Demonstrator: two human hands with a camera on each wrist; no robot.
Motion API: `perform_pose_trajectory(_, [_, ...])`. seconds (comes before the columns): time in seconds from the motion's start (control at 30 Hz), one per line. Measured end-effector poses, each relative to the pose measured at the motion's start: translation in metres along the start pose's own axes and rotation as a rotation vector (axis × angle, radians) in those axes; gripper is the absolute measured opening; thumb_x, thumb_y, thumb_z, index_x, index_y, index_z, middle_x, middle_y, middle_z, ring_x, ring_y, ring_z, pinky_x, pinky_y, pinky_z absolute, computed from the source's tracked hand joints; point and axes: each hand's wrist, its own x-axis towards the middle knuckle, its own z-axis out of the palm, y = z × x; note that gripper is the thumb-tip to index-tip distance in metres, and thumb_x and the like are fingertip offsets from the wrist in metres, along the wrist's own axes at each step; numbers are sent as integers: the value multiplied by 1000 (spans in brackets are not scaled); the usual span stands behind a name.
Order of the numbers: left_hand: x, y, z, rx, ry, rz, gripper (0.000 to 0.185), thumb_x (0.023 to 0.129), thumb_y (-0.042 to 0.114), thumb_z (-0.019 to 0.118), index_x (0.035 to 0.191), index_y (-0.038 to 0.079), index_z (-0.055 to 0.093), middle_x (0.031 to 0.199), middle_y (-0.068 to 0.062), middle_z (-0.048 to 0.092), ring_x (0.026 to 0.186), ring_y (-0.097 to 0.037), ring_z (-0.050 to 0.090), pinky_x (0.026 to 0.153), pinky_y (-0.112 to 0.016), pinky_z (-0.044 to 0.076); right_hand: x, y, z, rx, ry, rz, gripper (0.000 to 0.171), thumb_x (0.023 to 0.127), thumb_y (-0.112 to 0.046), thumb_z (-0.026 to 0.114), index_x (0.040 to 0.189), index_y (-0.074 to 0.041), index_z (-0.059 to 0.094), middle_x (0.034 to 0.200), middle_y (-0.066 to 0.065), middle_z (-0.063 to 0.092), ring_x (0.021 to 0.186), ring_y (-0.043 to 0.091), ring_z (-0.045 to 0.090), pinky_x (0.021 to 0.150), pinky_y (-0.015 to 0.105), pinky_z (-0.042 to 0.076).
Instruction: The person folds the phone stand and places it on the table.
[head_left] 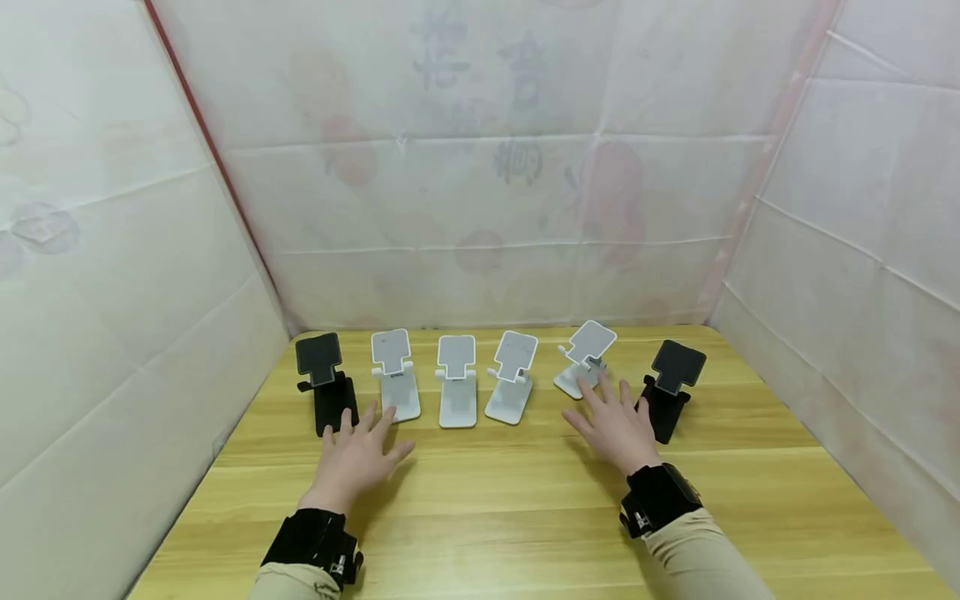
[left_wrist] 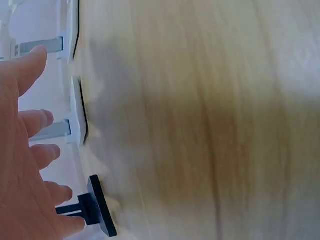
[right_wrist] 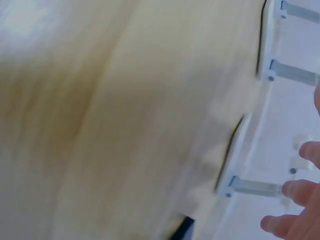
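Bare fingers on both sides, spread and loose, gripping nothing. The left hand sits low over the wooden table, fingertips just short of the black stand at the left end and the white stand next to it. The right hand hovers between the tilted white stand and the other black stand, fingers close to both; can't tell if it's actually touching either.

Six phone stands run in a row along the far edge, two more white ones in the middle. Each has its base flat, long axis running front to back, with the plate leaning up and facing the person. The one by the right hand is twisted off to the side.

My guess on risk: these look light and top-heavy, so a sideways knock from a spread finger could tip one into its neighbour, especially that crooked one.

Wrist views are blurry, mostly tabletop and stand bases.
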Motion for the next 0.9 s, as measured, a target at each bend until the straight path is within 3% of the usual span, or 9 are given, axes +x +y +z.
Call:
perform_pose_trajectory(0.27, [-2,10,1,-21,-61,77,77,99,64,51,159,17,39,166,-19,27,147,-61,17,115,-81,11,3,-19,-24,7,103,-123,73,101,-58,54,159,-15,38,164,22,31,144,49,38,111,68,40])
perform_pose_trajectory(0.4, [-5,16,4,-5,-98,149,77,98,65,53,158,18,41,165,-17,30,147,-59,20,115,-81,14,9,-23,-44,-3,137,-175,73,102,-54,56,160,-14,36,162,24,34,142,48,41,111,65,42])
perform_pose_trajectory(0.53, [-9,19,6,17,-149,192,81,93,69,57,157,21,44,165,-14,33,148,-57,20,116,-79,15,17,-15,-64,-19,134,-194,72,104,-51,52,161,-11,31,163,26,29,144,51,35,115,67,35])
perform_pose_trajectory(0.77, [-16,23,6,67,-223,234,87,88,73,60,157,24,43,165,-11,33,149,-54,23,117,-77,19,26,15,-88,0,81,-115,77,105,-51,50,163,-10,22,168,27,10,149,57,10,118,77,14])
perform_pose_trajectory(0.9, [-20,23,6,78,-231,237,86,87,72,63,156,24,44,164,-11,35,148,-53,27,115,-77,24,29,34,-96,14,100,-84,76,106,-48,51,162,-5,23,165,32,14,147,60,13,116,78,14])
